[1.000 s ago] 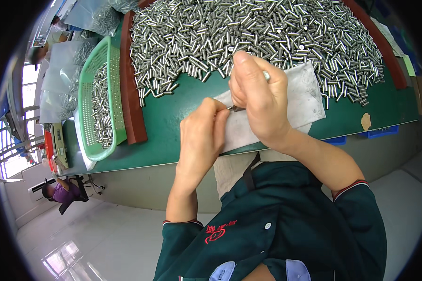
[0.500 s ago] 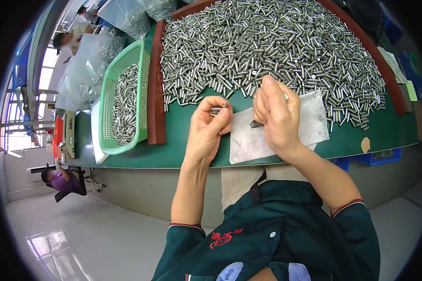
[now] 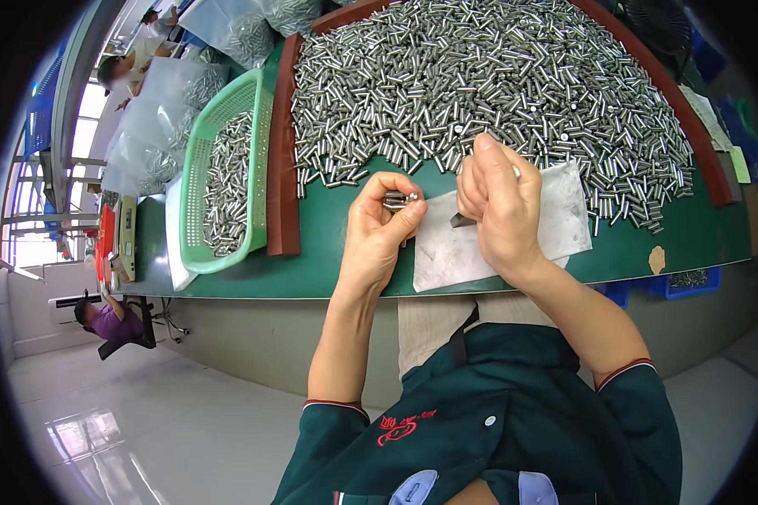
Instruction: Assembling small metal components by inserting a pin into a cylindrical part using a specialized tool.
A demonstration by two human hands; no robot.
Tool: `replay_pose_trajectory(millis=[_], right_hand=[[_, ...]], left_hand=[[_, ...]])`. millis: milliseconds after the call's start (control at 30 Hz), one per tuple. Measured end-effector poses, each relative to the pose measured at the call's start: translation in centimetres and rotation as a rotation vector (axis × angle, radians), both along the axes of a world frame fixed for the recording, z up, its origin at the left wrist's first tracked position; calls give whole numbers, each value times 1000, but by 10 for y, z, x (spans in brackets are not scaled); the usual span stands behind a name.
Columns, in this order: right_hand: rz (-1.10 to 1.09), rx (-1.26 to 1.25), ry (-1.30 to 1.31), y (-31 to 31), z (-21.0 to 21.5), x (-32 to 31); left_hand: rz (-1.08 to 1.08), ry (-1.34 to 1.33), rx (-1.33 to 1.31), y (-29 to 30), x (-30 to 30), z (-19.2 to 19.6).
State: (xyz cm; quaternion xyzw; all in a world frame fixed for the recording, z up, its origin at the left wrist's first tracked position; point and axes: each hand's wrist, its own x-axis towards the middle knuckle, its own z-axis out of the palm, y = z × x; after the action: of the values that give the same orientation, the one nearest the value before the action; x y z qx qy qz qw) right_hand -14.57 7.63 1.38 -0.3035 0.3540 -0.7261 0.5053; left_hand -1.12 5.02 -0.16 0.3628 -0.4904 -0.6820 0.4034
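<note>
Several short shiny metal pins (image 3: 398,200) lie in my left hand (image 3: 377,225), with the thumb and curled fingers closed around them. One pin's end sticks out past the thumb tip. To its right, my right hand (image 3: 504,206) is closed in a fist around a small hand tool (image 3: 461,220). A flat grey metal blade shows below the fist and a pale handle end above; the rest is hidden by the fingers. Beneath the right hand lies a smudged white cloth (image 3: 455,261). Just beyond both hands spreads a large heap of metal pins (image 3: 480,76).
Red-brown rails (image 3: 283,168) border the heap on the green table (image 3: 328,252). A green basket (image 3: 258,168) of pins stands at the left, with filled plastic bags (image 3: 147,118) behind it. A blue tray (image 3: 691,284) sits below the right edge. Other people (image 3: 116,322) are farther left.
My left hand has shifted slightly right, and its thumb and fingers have moved on the pins, showing more of them. My right hand has barely moved.
</note>
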Motion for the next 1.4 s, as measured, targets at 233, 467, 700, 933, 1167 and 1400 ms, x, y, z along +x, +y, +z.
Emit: replay_pose_trajectory(millis=[233,467,700,933,1167,1400], right_hand=[[-4,-4,0,-1,0,2],[77,-1,-50,3,-1,-3],[77,-12,-71,1,-4,0],[87,-17,-67,3,-2,-2],[77,5,-74,-1,-5,-3],[93,21,-86,0,2,-2]], left_hand=[[-30,489,349,-9,17,4],[830,-142,-698,-38,71,73],[757,-1377,-1268,-53,108,70],[264,-1128,-966,-29,56,24],[222,-1102,-944,-40,43,-3],[304,-1249,-986,-35,35,4]])
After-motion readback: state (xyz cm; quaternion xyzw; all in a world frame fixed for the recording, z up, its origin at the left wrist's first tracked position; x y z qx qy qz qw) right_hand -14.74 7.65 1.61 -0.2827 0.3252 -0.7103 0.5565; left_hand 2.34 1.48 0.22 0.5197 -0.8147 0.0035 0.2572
